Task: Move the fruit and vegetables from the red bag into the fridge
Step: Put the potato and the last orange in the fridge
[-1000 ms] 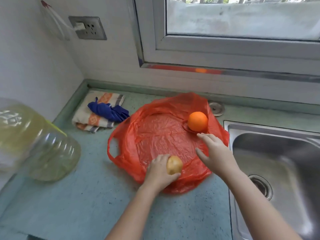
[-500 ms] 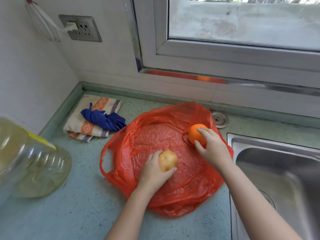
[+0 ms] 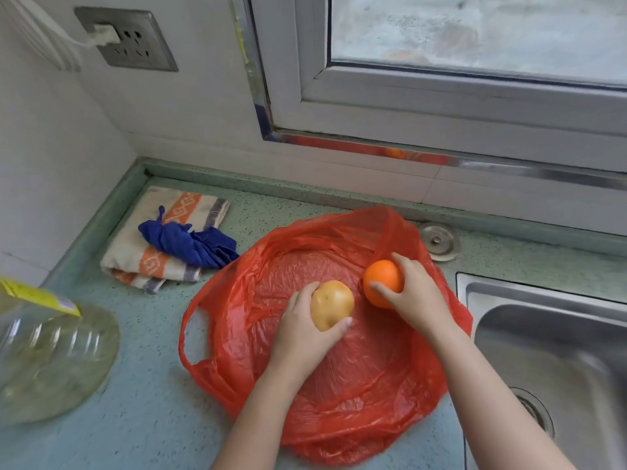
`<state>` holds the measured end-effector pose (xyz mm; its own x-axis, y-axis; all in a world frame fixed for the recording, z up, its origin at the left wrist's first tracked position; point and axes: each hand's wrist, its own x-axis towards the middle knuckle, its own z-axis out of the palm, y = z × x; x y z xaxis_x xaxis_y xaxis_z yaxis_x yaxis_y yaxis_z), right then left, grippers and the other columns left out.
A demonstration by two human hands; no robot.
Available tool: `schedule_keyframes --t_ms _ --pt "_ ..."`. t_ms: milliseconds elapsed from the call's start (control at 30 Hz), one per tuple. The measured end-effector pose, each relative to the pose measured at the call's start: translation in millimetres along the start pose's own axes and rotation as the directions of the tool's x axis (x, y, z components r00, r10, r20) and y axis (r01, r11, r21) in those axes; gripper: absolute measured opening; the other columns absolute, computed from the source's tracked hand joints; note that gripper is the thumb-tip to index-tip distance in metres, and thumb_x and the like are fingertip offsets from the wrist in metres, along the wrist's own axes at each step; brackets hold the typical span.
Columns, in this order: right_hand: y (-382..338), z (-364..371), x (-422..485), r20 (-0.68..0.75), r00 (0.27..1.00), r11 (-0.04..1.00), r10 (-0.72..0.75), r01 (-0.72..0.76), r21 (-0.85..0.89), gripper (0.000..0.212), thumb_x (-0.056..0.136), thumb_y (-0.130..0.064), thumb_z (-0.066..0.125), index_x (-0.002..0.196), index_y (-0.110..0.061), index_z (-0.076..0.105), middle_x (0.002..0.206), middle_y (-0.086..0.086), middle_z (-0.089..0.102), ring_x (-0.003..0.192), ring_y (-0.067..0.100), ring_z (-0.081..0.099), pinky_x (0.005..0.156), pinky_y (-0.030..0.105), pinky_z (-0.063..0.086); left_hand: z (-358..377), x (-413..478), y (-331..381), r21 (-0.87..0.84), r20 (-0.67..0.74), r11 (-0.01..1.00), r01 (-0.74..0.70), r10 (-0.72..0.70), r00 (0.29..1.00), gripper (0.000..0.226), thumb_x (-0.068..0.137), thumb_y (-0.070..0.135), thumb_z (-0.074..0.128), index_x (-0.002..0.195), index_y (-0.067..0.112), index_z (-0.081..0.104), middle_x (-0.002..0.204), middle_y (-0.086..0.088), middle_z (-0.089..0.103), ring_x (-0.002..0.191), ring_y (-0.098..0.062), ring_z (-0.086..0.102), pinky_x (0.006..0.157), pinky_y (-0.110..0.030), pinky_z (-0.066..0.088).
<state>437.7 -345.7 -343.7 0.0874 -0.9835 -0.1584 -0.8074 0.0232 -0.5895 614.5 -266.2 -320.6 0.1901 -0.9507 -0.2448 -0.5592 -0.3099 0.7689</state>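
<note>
Head view: a red bag point(image 3: 339, 385) is spread open and flat on the speckled green surface point(image 3: 142, 418), just left of a steel sink point(image 3: 559, 351). A yellow-brown potato point(image 3: 331, 304) is gripped by the left hand point(image 3: 305, 334), with the thumb curled under it and the fingers wrapped behind; it is held over the middle of the bag. Just beside it, to the right, an orange point(image 3: 381, 283) is clasped by the right hand point(image 3: 414, 300), thumb across the front and fingers over the far side. Whether the orange is lifted off the plastic or resting on it cannot be told. Both forearms reach in from the lower edge. A folded striped towel point(image 3: 135, 262) lies at the back left of the surface, with a crumpled blue cloth point(image 3: 190, 242) on top of it. A clear oil bottle point(image 3: 51, 351) with a yellow label is seen at the left edge. A round metal cap point(image 3: 439, 240) sits behind the bag. A socket point(image 3: 129, 39) and a window frame point(image 3: 441, 106) are seen on the wall.
</note>
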Motion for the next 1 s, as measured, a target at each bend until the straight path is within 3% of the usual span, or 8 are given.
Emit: schedule_keyframes --t_ms 200,367,633,767,867,1000 --pt "-10.4 16.0 -13.3 0.036 0.999 0.995 0.0 -0.004 0.104 0.087 0.068 -0.034 0.077 0.138 -0.011 0.031 0.134 0.012 0.039 0.122 0.026 0.043 0.099 0.029 0.032 -3.4 -6.3 -2.1 -0.028 -0.016 1.0 -0.01 0.01 1.0 0.072 0.071 0.04 0.074 0.133 0.027 0.039 0.131 0.008 0.042 0.107 -0.002 0.037 0.086 -0.014 0.027" --pt "-18.4 13.1 -26.5 -0.002 1.0 0.989 -0.019 0.019 0.148 0.085 0.065 -0.032 0.08 0.135 -0.014 0.034 0.128 0.009 0.04 0.118 0.024 0.045 0.095 0.027 0.033 -15.4 -16.8 -2.9 -0.023 -0.052 1.0 -0.02 0.019 0.998 0.072 0.071 0.041 0.073 0.132 0.026 0.039 0.131 0.006 0.043 0.107 -0.004 0.039 0.085 -0.016 0.028" --pt "-42.2 -35.7 -75.9 -0.134 0.985 0.971 -0.113 0.137 0.193 0.084 0.068 -0.032 0.079 0.136 -0.018 0.032 0.13 0.004 0.038 0.108 0.009 0.038 0.092 0.021 0.031 -41.6 -51.8 18.2 -0.059 -0.104 0.99 -0.127 0.121 0.987 0.073 0.072 0.041 0.072 0.134 0.025 0.037 0.122 0.013 0.039 0.107 -0.002 0.036 0.088 -0.019 0.03" --pt "-46.1 -61.7 -110.9 -0.221 0.971 0.967 -0.088 0.136 0.217 0.084 0.067 -0.031 0.079 0.136 -0.018 0.032 0.127 0.001 0.038 0.112 0.014 0.042 0.094 0.028 0.036 -49.4 -75.6 32.7 -0.083 -0.117 0.975 -0.208 0.198 0.973 0.073 0.071 0.041 0.074 0.133 0.026 0.039 0.119 0.015 0.039 0.107 -0.002 0.039 0.087 -0.018 0.031" --pt "-46.4 -77.1 -138.8 -0.269 0.962 0.966 -0.055 0.12 0.231 0.082 0.068 -0.029 0.079 0.135 -0.019 0.034 0.119 -0.005 0.034 0.102 0.01 0.04 0.085 0.025 0.036 -48.6 -89.7 42.2 -0.088 -0.102 0.962 -0.26 0.251 0.963 0.072 0.07 0.039 0.075 0.132 0.026 0.04 0.119 0.014 0.042 0.106 -0.002 0.042 0.087 -0.017 0.032" --pt "-38.0 -90.0 -174.4 -0.32 0.948 0.966 -0.005 0.087 0.243 0.081 0.066 -0.028 0.081 0.134 -0.019 0.036 0.117 -0.007 0.035 0.101 0.009 0.041 0.085 0.023 0.034 -36.9 -105.6 50.4 -0.104 -0.038 0.943 -0.317 0.315 0.948 0.072 0.07 0.04 0.076 0.131 0.026 0.041 0.12 0.013 0.043 0.109 -0.004 0.043 0.088 -0.018 0.033"
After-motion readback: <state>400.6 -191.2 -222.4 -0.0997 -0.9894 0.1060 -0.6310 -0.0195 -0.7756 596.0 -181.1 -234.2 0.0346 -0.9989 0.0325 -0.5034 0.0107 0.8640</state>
